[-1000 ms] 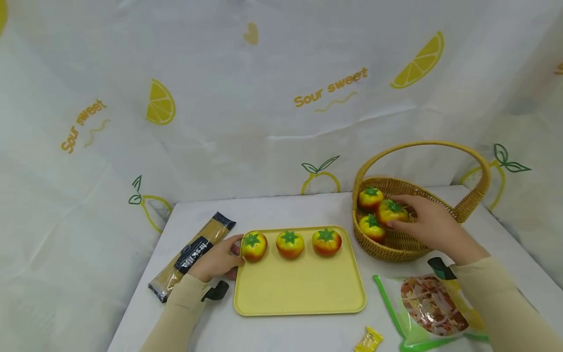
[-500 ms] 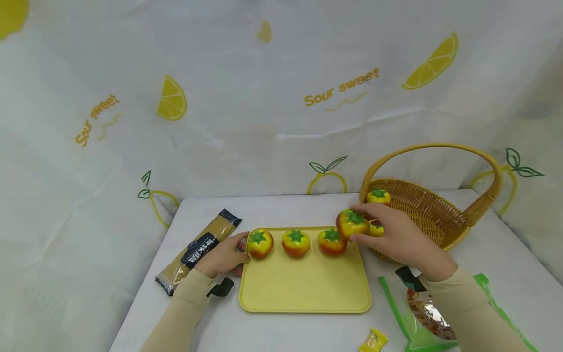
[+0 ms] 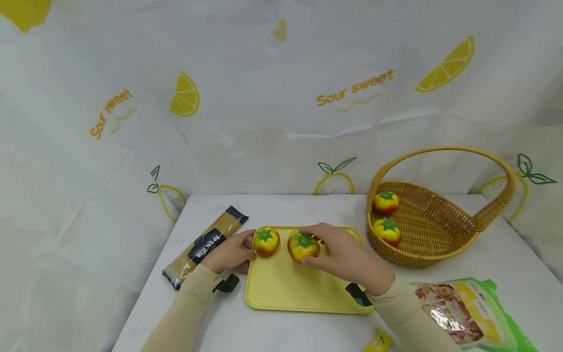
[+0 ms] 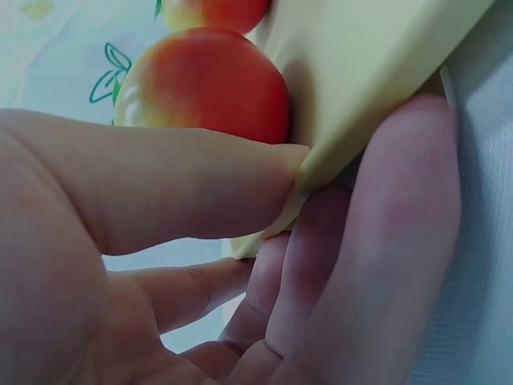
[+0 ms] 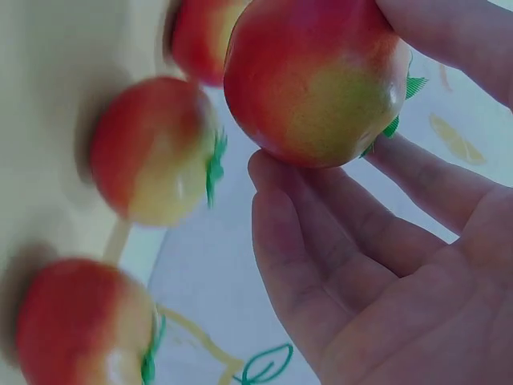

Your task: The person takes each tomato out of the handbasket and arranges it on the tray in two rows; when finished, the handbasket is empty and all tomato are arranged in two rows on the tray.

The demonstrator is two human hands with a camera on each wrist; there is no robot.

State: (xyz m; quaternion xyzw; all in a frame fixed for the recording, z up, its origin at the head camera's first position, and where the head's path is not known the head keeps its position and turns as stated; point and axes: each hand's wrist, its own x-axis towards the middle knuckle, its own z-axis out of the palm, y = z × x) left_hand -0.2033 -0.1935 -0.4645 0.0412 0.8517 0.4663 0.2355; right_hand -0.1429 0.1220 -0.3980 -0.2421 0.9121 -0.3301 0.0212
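My left hand (image 3: 230,252) pinches the left rim of the yellow tray (image 3: 303,293), thumb above and fingers beneath in the left wrist view. Between the thumb and fingers of my right hand (image 3: 347,256) is a yellow-red tomato (image 5: 317,80) with a green leafy top, held above the tray. Below it, a row of similar tomatoes sits along the tray's far side. The left tomato (image 3: 266,241) shows fully; in the head view the middle one is mostly covered by the held tomato, and the right one by my hand. The right wrist view shows the row tomato (image 5: 152,152) apart from the held one.
At the right, a wicker basket (image 3: 426,237) with a tall handle contains two tomatoes (image 3: 387,231). A pasta packet (image 3: 204,247) lies left of the tray. A green-edged food bag (image 3: 466,313) and a small yellow wrapped sweet (image 3: 379,341) lie at the front right.
My right hand has lifted a tomato out of the basket and carried it left over the tray. The left hand keeps its hold on the tray; the head view has shifted slightly.
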